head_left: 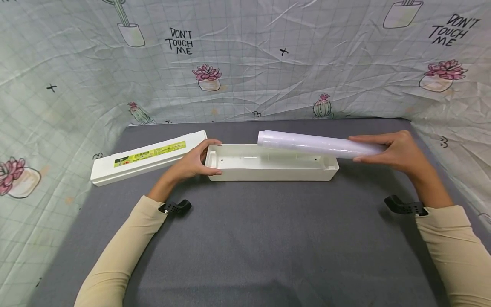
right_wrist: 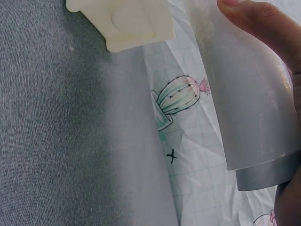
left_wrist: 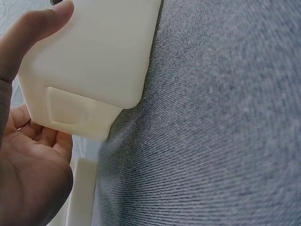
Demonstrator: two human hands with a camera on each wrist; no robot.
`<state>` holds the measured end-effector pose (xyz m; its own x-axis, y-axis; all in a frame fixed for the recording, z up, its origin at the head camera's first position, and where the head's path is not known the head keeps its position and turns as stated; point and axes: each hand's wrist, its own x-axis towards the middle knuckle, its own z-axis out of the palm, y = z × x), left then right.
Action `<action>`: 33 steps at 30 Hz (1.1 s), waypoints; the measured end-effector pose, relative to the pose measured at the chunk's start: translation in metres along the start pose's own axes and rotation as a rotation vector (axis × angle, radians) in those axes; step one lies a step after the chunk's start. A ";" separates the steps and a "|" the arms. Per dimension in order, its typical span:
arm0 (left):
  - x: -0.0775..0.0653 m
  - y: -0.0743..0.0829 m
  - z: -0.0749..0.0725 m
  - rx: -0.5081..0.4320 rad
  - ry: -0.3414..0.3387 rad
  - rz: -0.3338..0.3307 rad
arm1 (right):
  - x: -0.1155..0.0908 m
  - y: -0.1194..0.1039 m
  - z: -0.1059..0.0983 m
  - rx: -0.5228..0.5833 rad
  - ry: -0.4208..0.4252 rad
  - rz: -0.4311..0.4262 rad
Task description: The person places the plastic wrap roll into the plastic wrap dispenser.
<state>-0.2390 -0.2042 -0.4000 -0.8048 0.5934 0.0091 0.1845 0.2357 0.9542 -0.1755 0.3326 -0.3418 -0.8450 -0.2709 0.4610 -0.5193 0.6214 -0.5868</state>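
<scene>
Head view shows a person's left hand (head_left: 190, 164) gripping the left end of a long, open-topped, cream-white plastic box (head_left: 272, 175), thumb along the front wall and fingers behind. The right hand (head_left: 399, 148) pinches the right end of a glossy, pale lilac roll of film (head_left: 320, 144), thumb below and fingers above; the roll's other end hangs over the box's right half, slanted to its long side, and whether it touches the rim I cannot tell. Good handling, I judge, calls for bracing the box firmly, squaring the roll with its length, and a light hold that won't crease the film. To the left, a long white plastic lid-like piece (head_left: 153, 162) with a yellow-green label lies askew, near the left hand. The table (head_left: 268, 238) is covered in dark grey woven cloth; behind and beside it hangs wrinkled, pale gridded fabric (head_left: 245, 85) printed with potted cacti and "DON'T TOUCH ME".
</scene>
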 end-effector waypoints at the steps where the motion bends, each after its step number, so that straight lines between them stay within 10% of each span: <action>1: 0.000 0.000 0.000 0.003 0.000 0.000 | 0.000 0.003 0.001 -0.003 0.000 0.001; 33: -0.001 0.003 0.002 -0.008 0.010 0.002 | 0.016 -0.020 0.019 0.012 -0.012 -0.147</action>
<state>-0.2372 -0.2026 -0.3981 -0.8103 0.5858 0.0137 0.1815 0.2288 0.9564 -0.1812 0.3015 -0.3357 -0.7613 -0.3671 0.5345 -0.6389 0.5659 -0.5212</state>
